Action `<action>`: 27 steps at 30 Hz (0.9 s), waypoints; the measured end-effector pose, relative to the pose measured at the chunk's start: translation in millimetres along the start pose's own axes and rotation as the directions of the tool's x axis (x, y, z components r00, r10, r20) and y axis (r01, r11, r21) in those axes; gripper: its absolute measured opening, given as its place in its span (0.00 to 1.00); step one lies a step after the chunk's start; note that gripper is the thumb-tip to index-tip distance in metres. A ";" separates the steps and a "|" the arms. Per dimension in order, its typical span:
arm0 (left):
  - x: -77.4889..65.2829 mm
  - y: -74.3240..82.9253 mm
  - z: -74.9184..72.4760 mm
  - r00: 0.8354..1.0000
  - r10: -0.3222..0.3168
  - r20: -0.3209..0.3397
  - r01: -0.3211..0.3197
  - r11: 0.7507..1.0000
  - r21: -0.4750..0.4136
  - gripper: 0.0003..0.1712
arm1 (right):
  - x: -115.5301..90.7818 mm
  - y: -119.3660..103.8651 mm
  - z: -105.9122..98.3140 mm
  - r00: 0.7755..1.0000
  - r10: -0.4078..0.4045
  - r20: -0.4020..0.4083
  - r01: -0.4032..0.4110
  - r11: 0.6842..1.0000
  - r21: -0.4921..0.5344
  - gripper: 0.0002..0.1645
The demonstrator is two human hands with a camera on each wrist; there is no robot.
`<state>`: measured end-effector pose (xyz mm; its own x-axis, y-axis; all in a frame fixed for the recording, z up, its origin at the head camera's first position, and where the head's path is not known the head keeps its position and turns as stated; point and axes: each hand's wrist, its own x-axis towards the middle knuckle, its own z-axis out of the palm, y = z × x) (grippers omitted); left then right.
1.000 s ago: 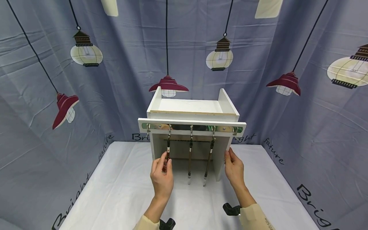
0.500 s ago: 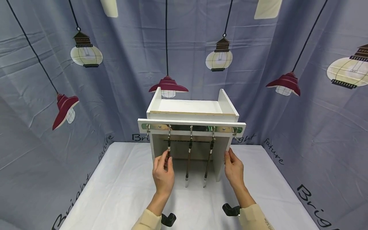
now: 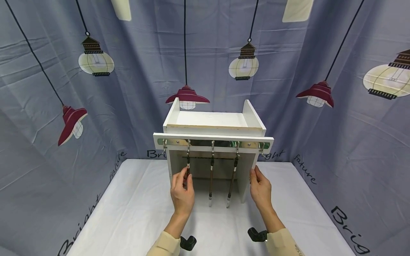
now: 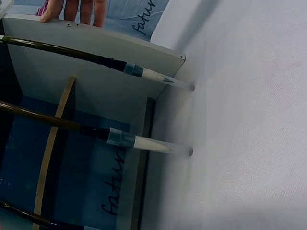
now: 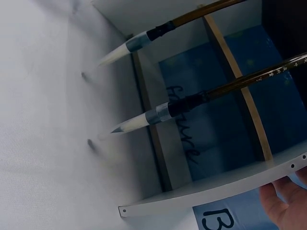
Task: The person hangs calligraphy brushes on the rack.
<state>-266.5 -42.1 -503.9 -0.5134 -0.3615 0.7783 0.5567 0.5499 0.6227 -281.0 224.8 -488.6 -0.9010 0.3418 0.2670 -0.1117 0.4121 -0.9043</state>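
Three calligraphy brushes with brown handles and clear tip caps hang from hooks on the front rail of a white wooden shelf (image 3: 211, 119). My left hand (image 3: 182, 195) pinches the handle of the left brush (image 3: 188, 165), and its lower part is hidden behind the fingers. To the right hang the middle brush (image 3: 211, 177) and the right brush (image 3: 232, 177), their pale bristles pointing down. At the shelf's right side panel, my right hand (image 3: 261, 188) grips the front edge between thumb and fingers; its fingertips (image 5: 273, 203) show on that panel in the right wrist view.
A metal-faced rail (image 3: 211, 143) with several hooks runs across the shelf front. The white cloth-covered table (image 3: 137, 213) lies under the shelf. Behind hangs a blue-grey curtain (image 3: 134, 89) printed with lamps. Black wrist mounts (image 3: 188, 243) stick out beside the sleeves.
My left hand has shifted slightly right with the left brush. The middle brush swung left, then partly back. My right hand keeps its place on the side panel.
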 end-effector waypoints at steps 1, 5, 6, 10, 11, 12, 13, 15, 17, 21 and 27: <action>0.2 -0.5 0.2 1.000 0.010 -0.003 -0.010 1.000 0.006 0.17 | 0.2 0.1 0.2 1.000 -0.006 -0.004 0.006 1.000 -0.001 0.38; 0.3 -2.2 0.8 0.999 0.038 -0.014 -0.038 0.999 0.013 0.18 | 0.6 0.5 1.0 1.000 -0.018 -0.006 0.018 1.000 -0.001 0.38; 0.4 -2.3 0.7 0.999 0.038 -0.015 -0.038 0.999 0.014 0.18 | 0.6 0.6 1.0 1.000 -0.013 -0.004 0.013 1.000 0.001 0.39; 0.3 -1.2 0.8 1.000 0.016 -0.009 -0.016 1.000 -0.004 0.18 | 0.7 0.8 0.6 1.000 0.000 0.007 -0.001 1.000 0.011 0.40; 0.3 -0.9 0.8 1.000 0.010 -0.006 -0.010 1.000 -0.004 0.18 | 1.0 0.9 0.7 1.000 -0.003 0.010 0.002 1.000 0.011 0.40; 0.5 -0.7 0.7 1.000 0.007 -0.004 -0.007 1.000 -0.003 0.18 | 1.0 0.6 0.9 1.000 -0.002 0.010 0.002 1.000 0.012 0.40; 0.6 -0.5 0.5 1.000 0.000 0.000 0.000 1.000 -0.003 0.18 | 1.2 0.3 1.0 1.000 -0.003 0.010 0.003 1.000 0.011 0.40; 1.1 -0.4 0.1 1.000 -0.004 0.007 0.004 1.000 0.004 0.17 | 1.7 -0.2 1.5 1.000 -0.004 0.009 0.004 1.000 0.006 0.39; 1.0 -0.6 -0.5 1.000 -0.012 0.017 0.012 1.000 0.010 0.17 | 1.5 -0.7 1.4 1.000 -0.002 0.011 0.002 1.000 -0.001 0.39; 0.3 -1.8 -2.4 0.999 -0.026 0.035 0.025 0.999 0.033 0.17 | 0.3 -0.2 -1.2 1.000 0.005 0.028 -0.005 1.000 -0.003 0.38; 4.2 -6.7 -10.6 0.999 0.006 0.043 -0.009 0.998 0.067 0.20 | 0.3 -0.5 -8.3 0.998 -0.028 0.062 0.028 1.000 0.013 0.38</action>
